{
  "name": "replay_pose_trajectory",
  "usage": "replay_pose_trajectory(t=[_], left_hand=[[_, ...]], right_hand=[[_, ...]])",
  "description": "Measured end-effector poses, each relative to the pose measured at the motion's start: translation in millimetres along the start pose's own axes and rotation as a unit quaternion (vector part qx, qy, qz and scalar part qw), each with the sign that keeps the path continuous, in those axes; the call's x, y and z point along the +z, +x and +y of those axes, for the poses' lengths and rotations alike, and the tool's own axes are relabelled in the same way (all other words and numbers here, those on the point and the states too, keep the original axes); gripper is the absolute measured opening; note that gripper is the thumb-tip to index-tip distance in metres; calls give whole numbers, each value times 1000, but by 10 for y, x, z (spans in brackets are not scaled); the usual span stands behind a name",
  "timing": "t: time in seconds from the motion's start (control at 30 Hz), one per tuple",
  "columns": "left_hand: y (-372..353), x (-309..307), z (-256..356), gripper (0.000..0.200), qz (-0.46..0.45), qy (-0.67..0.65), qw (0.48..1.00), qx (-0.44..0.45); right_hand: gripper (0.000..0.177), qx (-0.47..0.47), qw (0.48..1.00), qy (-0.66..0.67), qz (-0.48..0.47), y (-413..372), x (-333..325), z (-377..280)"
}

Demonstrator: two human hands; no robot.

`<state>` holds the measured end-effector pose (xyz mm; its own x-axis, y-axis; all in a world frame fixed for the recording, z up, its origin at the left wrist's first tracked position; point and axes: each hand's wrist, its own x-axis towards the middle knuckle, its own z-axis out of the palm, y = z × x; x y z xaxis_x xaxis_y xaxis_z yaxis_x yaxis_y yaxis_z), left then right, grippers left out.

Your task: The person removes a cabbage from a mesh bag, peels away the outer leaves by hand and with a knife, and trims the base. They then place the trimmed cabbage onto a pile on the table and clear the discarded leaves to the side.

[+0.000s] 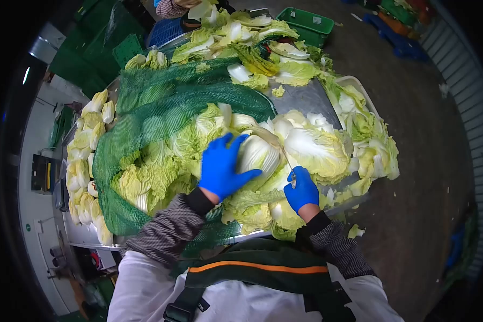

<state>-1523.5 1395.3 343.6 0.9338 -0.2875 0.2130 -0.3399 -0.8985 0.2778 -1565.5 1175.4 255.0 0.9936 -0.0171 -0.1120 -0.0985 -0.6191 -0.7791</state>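
Observation:
A pale Chinese cabbage (258,155) lies on its side amid loose leaves on the metal table. My left hand (220,166), in a blue glove, grips its left side, the thumb stretched across the front and the fingers along the back. In my blue-gloved right hand (301,191) is a knife (287,157), held by its handle. Its thin blade points up and away, right at the stem end of the cabbage. Big white and yellow-green leaves (315,151) are heaped just beyond the right hand.
A green mesh net (161,115) with more cabbages spreads to the left. Trimmed cabbages (79,174) line the far-left edge. Leaves overflow a pale bin (351,81) at the right. A green crate (307,25) stands at the back, near another person's arm (170,8).

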Motion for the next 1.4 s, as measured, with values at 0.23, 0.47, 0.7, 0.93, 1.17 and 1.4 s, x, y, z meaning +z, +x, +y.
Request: replay_pose_trajectory(t=[0.23, 0.47, 0.7, 0.93, 1.17, 1.4], left_hand=[[88, 652, -860, 43, -43, -406, 908, -90], [44, 411, -315, 53, 24, -190, 976, -107], [132, 410, -192, 107, -86, -121, 975, -164], [83, 602, -750, 98, -39, -367, 914, -168], [26, 473, -573, 74, 55, -633, 729, -253], [62, 124, -523, 63, 43, -866, 452, -210]], right_hand=[[23, -4, 999, -41, -24, -121, -176, 121], [50, -143, 989, 34, -9, 534, -143, -350], [56, -42, 994, 41, -92, 783, 254, -97], [27, -100, 986, 132, 29, 361, 253, -276], [25, -64, 963, 259, 42, 19, -614, -677], [62, -126, 988, -42, 82, 566, -924, -524]])
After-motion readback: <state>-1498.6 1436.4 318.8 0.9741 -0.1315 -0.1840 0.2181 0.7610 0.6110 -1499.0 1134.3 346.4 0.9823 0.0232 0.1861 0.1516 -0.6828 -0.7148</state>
